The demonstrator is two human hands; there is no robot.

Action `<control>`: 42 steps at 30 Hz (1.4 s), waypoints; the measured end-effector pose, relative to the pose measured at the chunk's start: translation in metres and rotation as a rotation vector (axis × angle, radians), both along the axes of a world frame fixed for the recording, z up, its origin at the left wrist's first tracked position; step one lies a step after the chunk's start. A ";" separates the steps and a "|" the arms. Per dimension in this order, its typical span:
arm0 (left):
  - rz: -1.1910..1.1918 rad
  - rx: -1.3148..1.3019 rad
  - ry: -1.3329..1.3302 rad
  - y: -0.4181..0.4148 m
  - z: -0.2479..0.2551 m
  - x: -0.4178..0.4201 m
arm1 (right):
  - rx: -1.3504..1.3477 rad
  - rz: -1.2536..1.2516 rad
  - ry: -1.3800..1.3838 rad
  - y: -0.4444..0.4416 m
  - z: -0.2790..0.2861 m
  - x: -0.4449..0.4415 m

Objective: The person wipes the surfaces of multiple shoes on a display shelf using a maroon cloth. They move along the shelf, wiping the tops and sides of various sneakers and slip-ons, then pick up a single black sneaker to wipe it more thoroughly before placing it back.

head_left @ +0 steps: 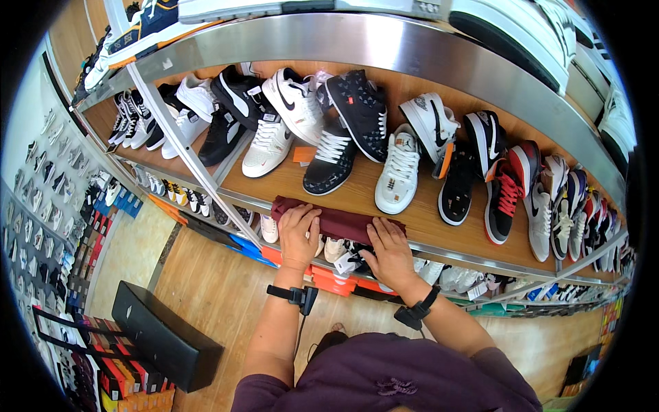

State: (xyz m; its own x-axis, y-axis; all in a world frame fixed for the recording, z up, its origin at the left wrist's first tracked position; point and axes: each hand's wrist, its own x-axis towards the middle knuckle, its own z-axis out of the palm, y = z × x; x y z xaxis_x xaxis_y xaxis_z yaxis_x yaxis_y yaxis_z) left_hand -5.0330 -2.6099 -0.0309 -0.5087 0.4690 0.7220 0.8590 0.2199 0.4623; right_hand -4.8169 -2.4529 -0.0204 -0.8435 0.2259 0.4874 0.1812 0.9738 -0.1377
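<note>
A folded maroon cloth (345, 222) lies along the front edge of the wooden shelf (278, 190). My left hand (298, 234) rests on its left part, fingers bent over the fabric and thumb set apart. On the right end, my right hand (391, 252) lies palm down with its fingers stretched forward and the thumb out to the side. Just behind the cloth stand a black patterned sneaker (329, 165) with white laces and a white sneaker (397, 175). Each wrist wears a black strap with a small device. The cloth's underside is hidden.
More sneakers line the shelf on both sides, including a black and red one (502, 206). A metal-fronted shelf (360, 44) overhangs with shoes on top. Below are more shoes and orange boxes (329, 283). A black padded bench (165, 340) stands behind to the left, beside stacked shoe boxes (123, 373).
</note>
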 end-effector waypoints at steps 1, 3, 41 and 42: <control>0.010 -0.002 -0.003 -0.003 0.000 -0.005 | 0.002 0.000 0.002 -0.003 0.000 -0.006; 0.011 0.010 0.008 -0.006 -0.002 -0.010 | 0.016 -0.016 0.015 -0.006 -0.001 -0.011; -0.360 -0.306 0.071 0.095 0.004 0.165 | -0.118 -0.362 0.222 0.076 -0.002 0.186; -0.369 -0.310 0.068 0.094 0.005 0.161 | -0.115 -0.371 0.230 0.074 -0.001 0.182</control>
State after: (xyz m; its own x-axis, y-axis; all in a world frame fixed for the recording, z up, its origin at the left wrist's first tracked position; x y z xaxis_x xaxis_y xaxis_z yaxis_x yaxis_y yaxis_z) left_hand -4.8722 -2.5161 -0.0259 -0.2244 0.8073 0.5459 0.9316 0.0133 0.3634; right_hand -4.6348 -2.3792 -0.0218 -0.5680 0.5562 0.6066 0.4676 0.8247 -0.3183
